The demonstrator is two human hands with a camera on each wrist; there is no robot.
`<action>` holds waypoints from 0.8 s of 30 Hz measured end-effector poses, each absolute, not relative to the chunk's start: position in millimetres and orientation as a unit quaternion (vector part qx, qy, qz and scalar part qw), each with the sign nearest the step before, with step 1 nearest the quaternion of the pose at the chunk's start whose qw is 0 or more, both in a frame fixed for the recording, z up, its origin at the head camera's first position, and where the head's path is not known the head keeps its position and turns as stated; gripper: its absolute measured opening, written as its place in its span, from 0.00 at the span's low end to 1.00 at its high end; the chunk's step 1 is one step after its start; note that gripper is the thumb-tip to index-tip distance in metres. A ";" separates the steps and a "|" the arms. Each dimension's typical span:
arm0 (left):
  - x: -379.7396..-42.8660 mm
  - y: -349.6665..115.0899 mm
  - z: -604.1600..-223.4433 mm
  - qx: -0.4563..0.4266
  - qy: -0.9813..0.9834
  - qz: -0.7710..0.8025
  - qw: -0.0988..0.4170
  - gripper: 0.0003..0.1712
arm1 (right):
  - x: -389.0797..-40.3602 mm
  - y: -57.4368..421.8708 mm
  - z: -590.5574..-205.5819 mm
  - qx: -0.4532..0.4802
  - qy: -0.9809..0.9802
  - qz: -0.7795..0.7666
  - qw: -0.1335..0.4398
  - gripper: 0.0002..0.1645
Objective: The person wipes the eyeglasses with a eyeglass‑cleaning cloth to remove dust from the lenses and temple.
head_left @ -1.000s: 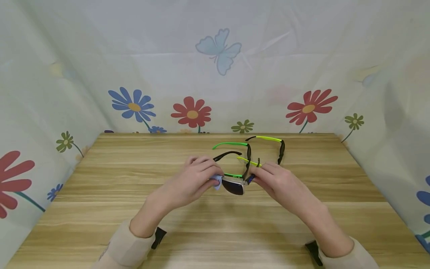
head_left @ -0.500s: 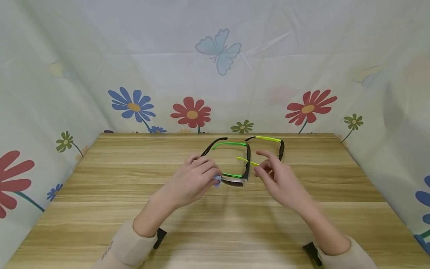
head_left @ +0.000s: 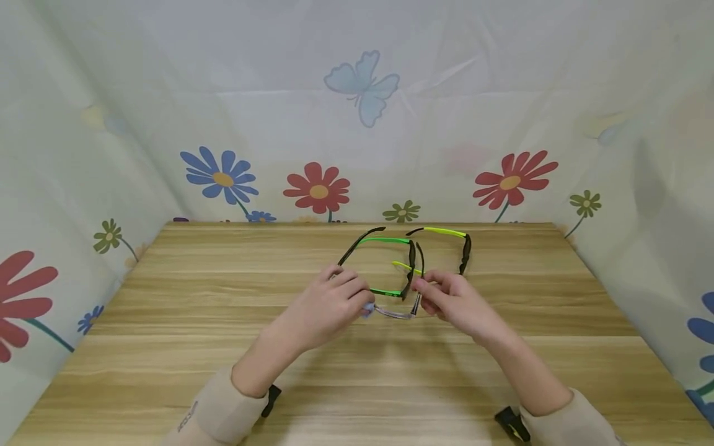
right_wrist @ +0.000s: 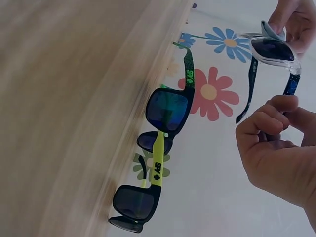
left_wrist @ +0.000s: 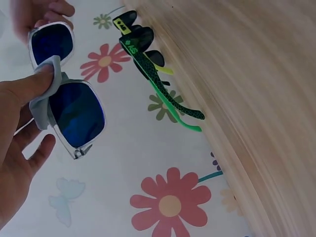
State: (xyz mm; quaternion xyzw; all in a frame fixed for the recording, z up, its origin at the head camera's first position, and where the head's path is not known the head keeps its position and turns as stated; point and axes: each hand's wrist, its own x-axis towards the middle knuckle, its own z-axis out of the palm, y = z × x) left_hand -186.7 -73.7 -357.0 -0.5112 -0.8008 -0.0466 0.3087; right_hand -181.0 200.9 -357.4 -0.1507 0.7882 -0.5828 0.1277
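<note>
Clear-framed sunglasses with dark blue lenses (left_wrist: 76, 113) are held up above the table between both hands. My left hand (head_left: 315, 310) pinches them near the bridge through a light blue cloth (left_wrist: 48, 94), with the thumb over the front. One dark temple reaches away past the left hand. My right hand (head_left: 458, 302) holds the other dark patterned temple (right_wrist: 292, 85) between thumb and fingers, close to the hinge. Behind the held pair, black sunglasses with green temples (head_left: 385, 240) stand on the table.
Another black pair with yellow temples (head_left: 446, 231) stands at the back right, one temple reaching towards the green pair. The wooden table (head_left: 184, 297) ends at a white floral curtain (head_left: 262, 111) behind and at the sides.
My right hand let go of the temple, opened beside the glasses, and now pinches that temple again. The held sunglasses have tilted and turned slightly. The left hand keeps its cloth grip.
</note>
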 end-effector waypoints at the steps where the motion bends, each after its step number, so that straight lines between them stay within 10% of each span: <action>1: -187.0 -73.2 -357.4 -0.511 -0.801 -0.046 0.309 0.12 | -181.3 201.6 -357.4 -0.155 0.787 -0.583 0.130 0.20; 24: -188.5 -67.2 -356.6 -0.519 -0.814 -0.131 0.228 0.11 | -165.5 196.4 -346.8 -0.251 0.872 -0.415 0.066 0.11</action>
